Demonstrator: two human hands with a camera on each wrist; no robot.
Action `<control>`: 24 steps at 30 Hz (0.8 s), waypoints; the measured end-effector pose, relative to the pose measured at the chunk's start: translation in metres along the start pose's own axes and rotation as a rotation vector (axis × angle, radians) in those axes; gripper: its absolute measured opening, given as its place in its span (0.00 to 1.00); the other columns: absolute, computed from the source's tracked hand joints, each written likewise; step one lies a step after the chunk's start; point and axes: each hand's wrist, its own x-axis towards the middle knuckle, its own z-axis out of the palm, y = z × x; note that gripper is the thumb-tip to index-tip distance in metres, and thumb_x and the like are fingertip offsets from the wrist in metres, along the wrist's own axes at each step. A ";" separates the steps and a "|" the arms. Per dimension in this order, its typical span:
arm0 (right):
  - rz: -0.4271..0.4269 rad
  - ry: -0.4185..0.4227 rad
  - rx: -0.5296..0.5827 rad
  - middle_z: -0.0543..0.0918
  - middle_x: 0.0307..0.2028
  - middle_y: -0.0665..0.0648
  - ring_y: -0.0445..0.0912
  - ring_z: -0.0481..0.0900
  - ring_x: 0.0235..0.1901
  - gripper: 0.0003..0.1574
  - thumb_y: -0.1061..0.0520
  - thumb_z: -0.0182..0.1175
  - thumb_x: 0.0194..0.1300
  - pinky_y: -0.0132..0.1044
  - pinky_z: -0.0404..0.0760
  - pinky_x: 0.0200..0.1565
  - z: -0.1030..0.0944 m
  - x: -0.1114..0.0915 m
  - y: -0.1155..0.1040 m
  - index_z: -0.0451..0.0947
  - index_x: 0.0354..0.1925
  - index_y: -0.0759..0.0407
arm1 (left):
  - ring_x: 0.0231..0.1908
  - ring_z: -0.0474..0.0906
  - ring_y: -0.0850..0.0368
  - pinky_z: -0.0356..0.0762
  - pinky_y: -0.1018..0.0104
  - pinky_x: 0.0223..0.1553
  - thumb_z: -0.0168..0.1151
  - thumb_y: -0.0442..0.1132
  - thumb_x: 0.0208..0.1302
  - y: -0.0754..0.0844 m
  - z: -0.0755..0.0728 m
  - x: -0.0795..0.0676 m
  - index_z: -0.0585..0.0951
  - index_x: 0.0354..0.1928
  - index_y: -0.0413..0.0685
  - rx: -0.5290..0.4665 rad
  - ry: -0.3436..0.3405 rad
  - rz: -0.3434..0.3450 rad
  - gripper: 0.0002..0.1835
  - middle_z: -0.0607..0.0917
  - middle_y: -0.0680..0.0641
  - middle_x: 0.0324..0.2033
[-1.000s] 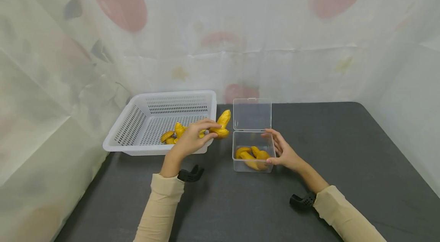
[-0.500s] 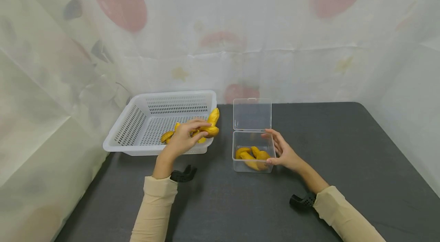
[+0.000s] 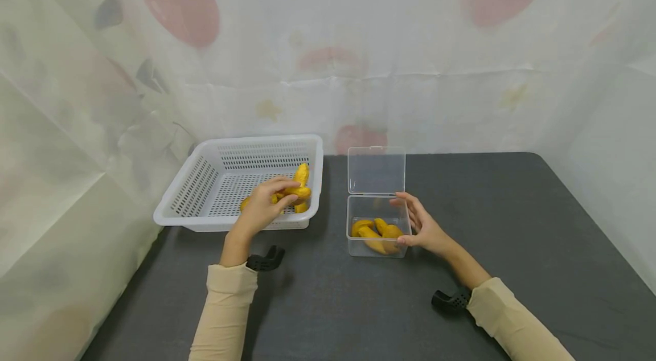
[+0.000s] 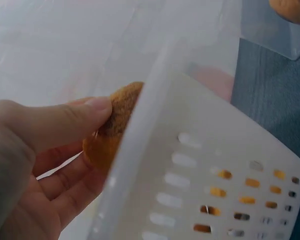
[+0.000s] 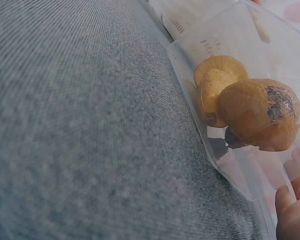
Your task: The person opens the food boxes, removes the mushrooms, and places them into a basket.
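Note:
My left hand [image 3: 260, 207] pinches a yellow mushroom [image 3: 301, 176] between thumb and fingers, over the right end of the white slotted basket [image 3: 179, 218]. In the left wrist view, the basket wall [image 4: 190, 117] partly hides the held mushroom [image 4: 122, 112]. More yellow mushrooms lie in the basket below, partly covered by the hand. With thumb and fingers on its right wall, my right hand [image 3: 426, 233] grips a clear plastic box [image 3: 355, 248]. Several mushrooms [image 3: 369, 236] lie inside that box; the right wrist view shows a brown-capped mushroom [image 5: 255, 110] through its wall.
The box's clear lid [image 3: 376, 170] stands raised at the back, hinged to the box. A dark grey table [image 3: 502, 207] carries everything, with a patterned curtain [image 3: 435, 105] behind it. Black wrist mounts [image 3: 266, 258] sit on both forearms.
My left hand has moved left with the mushroom, from the gap beside the box to over the basket. The right hand and the box have stayed in place.

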 end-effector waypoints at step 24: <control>0.005 -0.002 -0.005 0.60 0.67 0.69 0.29 0.59 0.69 0.60 0.64 0.70 0.54 0.18 0.65 0.65 0.000 0.001 -0.001 0.42 0.74 0.66 | 0.50 0.82 0.46 0.83 0.51 0.50 0.65 0.32 0.61 0.009 0.011 -0.001 0.84 0.48 0.39 -0.038 -0.018 0.034 0.13 0.86 0.40 0.48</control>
